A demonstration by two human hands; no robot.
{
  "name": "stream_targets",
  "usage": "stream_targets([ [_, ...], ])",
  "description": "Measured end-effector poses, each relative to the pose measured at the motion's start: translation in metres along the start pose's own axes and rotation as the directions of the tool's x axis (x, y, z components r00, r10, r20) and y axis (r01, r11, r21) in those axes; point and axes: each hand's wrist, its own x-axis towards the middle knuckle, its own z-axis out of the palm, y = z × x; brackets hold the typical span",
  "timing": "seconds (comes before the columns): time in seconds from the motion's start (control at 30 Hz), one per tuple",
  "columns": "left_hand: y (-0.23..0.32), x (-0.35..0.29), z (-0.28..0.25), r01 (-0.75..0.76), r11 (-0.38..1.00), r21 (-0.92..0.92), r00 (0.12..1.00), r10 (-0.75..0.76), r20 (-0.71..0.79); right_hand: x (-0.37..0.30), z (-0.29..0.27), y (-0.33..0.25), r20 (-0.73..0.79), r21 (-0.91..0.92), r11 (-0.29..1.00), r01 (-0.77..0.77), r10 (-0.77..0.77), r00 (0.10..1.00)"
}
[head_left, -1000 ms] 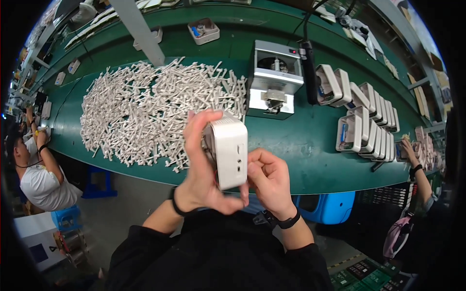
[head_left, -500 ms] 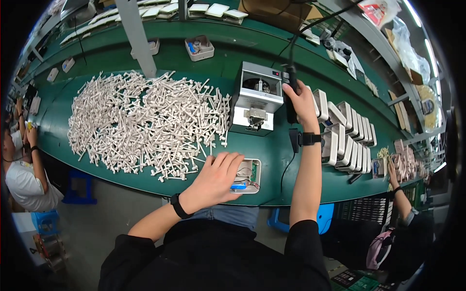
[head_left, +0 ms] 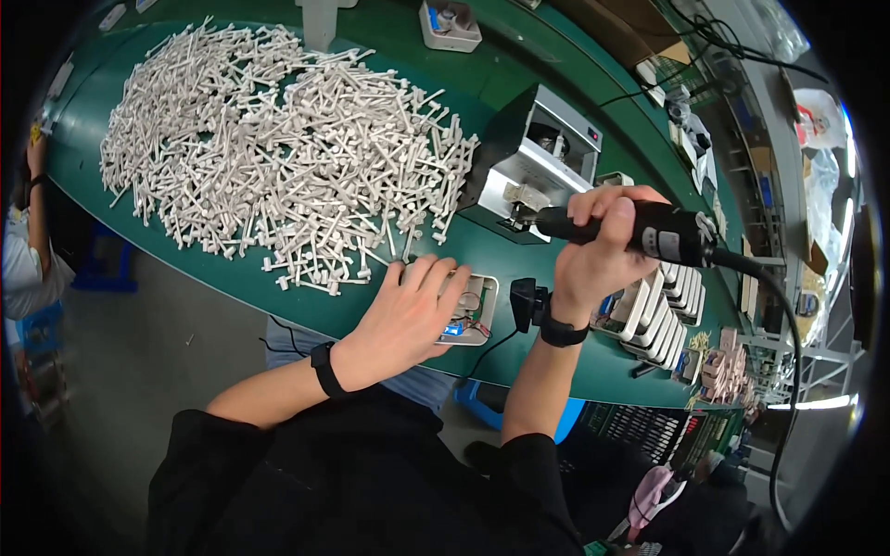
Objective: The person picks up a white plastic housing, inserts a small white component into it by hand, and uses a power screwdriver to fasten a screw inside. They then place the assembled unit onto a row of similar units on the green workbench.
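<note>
My right hand (head_left: 603, 259) is wrapped round a black corded electric screwdriver (head_left: 675, 233). It lies nearly level, its tip pointing left at the front of a black and silver screw feeder (head_left: 536, 165); whether a screw is on the tip is too small to tell. My left hand (head_left: 403, 313) grips a shallow white plastic casing (head_left: 489, 306) near the table's front edge, its fingers over the left side. Inside the casing show a blue part (head_left: 454, 329), thin wires and some green circuit board. The hand covers the rest.
A wide heap of white plastic stems (head_left: 278, 157) spreads over the green table (head_left: 232, 287) on the left. Several white casings (head_left: 649, 320) stand in rows beyond my right forearm. The screwdriver's cable (head_left: 788, 324) hangs at the right. Another person's arm (head_left: 35, 204) is at the far left.
My right hand has brought the screwdriver from upright beside the feeder to nearly level, its tip now at the feeder's front. The left hand stays on the casing. The whole view has turned.
</note>
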Motion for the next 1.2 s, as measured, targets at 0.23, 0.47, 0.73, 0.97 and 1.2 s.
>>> stream_targets([
  [0.23, 0.001, -0.002, 0.004, -0.008, 1.0, 0.021, 1.0, 0.008, 0.021, -0.015, -0.005, -0.018, -0.077, 0.008, 0.988, -0.156, 0.156, 0.985],
  [0.47, -0.002, 0.003, 0.005, -0.01, 1.0, -0.01, 1.0, 0.01, 0.02, -0.083, -0.018, -0.103, 0.066, 0.087, 0.985, -0.148, 0.143, 0.988],
  [0.73, -0.003, 0.008, 0.002, -0.017, 0.999, -0.035, 0.997, 0.019, 0.075, -0.129, -0.018, -0.074, 0.048, 0.025, 0.975, -0.22, 0.218, 0.975],
  [0.97, 0.0, 0.005, 0.005, 0.003, 1.0, -0.008, 0.997, -0.003, 0.08, -0.134, -0.019, -0.064, 0.05, 0.026, 0.962, -0.272, 0.27, 0.962],
  [1.2, -0.003, 0.008, 0.006, -0.038, 0.999, 0.024, 0.998, 0.037, 0.042, -0.138, -0.017, -0.056, 0.043, 0.029, 0.959, -0.281, 0.28, 0.959],
])
